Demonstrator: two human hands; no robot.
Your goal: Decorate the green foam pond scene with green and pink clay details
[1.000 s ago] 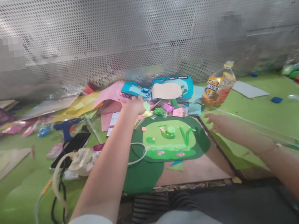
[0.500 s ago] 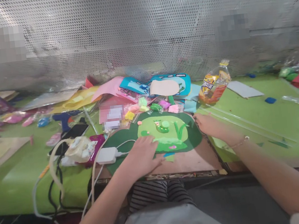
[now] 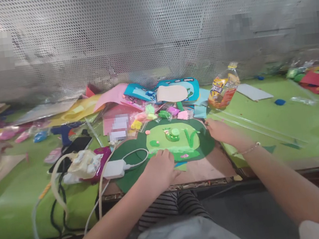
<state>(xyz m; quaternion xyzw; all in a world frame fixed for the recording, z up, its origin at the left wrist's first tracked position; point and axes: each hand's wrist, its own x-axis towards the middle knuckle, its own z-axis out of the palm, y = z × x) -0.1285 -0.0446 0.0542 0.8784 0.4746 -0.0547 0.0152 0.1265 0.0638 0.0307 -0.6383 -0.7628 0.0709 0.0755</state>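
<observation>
In front of me lies a craft picture [image 3: 209, 148] in layered greens, on a brown board [image 3: 208, 171]. On its light green middle are a green clay snail-like figure [image 3: 173, 134], green leaf shapes [image 3: 190, 137] and a small pink piece [image 3: 184, 155]. My left hand [image 3: 162, 169] rests over the lower left edge of the picture, palm down, with the thumb apart from the fingers. At the upper right edge, my right hand [image 3: 221, 131] has its fingers bent against the picture's rim. The fingertips there are small and partly blurred.
Left are a white adapter [image 3: 113, 169], cables, a plug cluster [image 3: 85, 162], a phone [image 3: 77, 146] and a blue glue gun [image 3: 65, 132]. Behind the picture lie clay packets [image 3: 163, 114] and blue cut-outs [image 3: 193, 88]. A bottle [image 3: 224, 91] and clear sticks [image 3: 261, 129] are right.
My left hand has drawn slightly down, toward me, uncovering more of the white cable loop beside it. My right hand stays at the picture's right edge. The view has shifted slightly.
</observation>
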